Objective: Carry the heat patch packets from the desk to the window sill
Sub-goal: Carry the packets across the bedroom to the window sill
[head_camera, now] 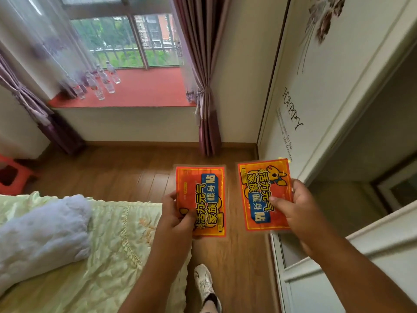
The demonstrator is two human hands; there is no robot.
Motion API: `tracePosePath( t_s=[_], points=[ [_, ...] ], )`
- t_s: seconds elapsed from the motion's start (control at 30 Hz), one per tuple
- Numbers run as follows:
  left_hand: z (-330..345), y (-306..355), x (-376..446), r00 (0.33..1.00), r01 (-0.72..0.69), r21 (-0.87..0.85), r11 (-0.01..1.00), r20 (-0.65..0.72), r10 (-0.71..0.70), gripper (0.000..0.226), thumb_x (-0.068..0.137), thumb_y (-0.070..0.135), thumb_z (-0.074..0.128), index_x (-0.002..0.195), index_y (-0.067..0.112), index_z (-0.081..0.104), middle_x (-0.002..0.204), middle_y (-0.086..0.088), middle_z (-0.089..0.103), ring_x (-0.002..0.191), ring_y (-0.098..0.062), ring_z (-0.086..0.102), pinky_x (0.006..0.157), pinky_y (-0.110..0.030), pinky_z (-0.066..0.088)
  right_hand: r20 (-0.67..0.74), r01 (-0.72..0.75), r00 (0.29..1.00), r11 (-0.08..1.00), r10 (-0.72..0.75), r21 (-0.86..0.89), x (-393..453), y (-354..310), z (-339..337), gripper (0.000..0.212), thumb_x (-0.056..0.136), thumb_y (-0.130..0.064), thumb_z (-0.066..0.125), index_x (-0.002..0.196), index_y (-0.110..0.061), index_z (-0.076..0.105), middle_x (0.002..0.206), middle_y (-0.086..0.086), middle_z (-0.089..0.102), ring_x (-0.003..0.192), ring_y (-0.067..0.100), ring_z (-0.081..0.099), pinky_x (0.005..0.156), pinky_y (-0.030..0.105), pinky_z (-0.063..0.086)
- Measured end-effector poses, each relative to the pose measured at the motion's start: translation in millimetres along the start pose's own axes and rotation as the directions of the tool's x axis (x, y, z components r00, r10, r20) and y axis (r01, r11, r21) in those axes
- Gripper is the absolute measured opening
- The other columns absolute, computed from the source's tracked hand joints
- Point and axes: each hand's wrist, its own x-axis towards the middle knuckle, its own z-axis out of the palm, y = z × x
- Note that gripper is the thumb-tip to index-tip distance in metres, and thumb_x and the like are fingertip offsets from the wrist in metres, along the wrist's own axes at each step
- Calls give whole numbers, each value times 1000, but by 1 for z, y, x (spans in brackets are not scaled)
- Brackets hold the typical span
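Abt halfway imo: left hand (178, 213) pinches one heat patch packet (203, 199), right hand (300, 208) pinches another packet (261, 195), both well short of the window sill (140, 91), nothing dropped off there yet.

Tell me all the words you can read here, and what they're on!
"活力元气 家族 暖身贴": orange and yellow plastic heat patch packet in the left hand.
The same words: matching orange packet in the right hand.
"HAPPY": white wardrobe door.
Small script under it: too blurred to read.
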Motion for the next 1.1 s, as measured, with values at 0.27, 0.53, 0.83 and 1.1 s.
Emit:
tracePosePath(
  t_s=[0.27,0.53,0.83,1.1],
  points=[
    [-9,19,128,995,-26,-16,1000,99,28,35,102,-8,45,117,23,52,107,-10,71,84,-20,77,57,-32,61,-49,29,998,999,-31,-25,88,-43,42,25,101,-11,64,114,-32,61,109,-3,79,98,22,79,88,53,63],
    [-49,39,235,994,-46,57,997,100,40,40,101,-7,46,123,26,50,103,-3,71,84,-16,77,61,-37,63,-27,47,998,995,-50,-82,168,-74,103,24,101,-20,66,121,-31,59,116,-2,76,104,24,77,89,53,63],
    [-93,35,289,998,32,-19,999,-56,-33,35,102,-1,52,118,30,52,101,-1,77,86,-22,78,71,-60,62,75,45,996,995,-39,-86,245,-100,163,30,100,-17,67,126,-31,59,118,-1,76,104,25,77,89,54,63],
    [-90,59,364,984,14,30,999,-177,-9,35,103,1,52,118,33,50,105,-2,75,87,-19,78,63,-46,64,177,46,984,998,-36,-53,344,-134,195,26,99,-9,67,115,-29,62,113,0,77,100,23,78,90,53,62]
  ],
)
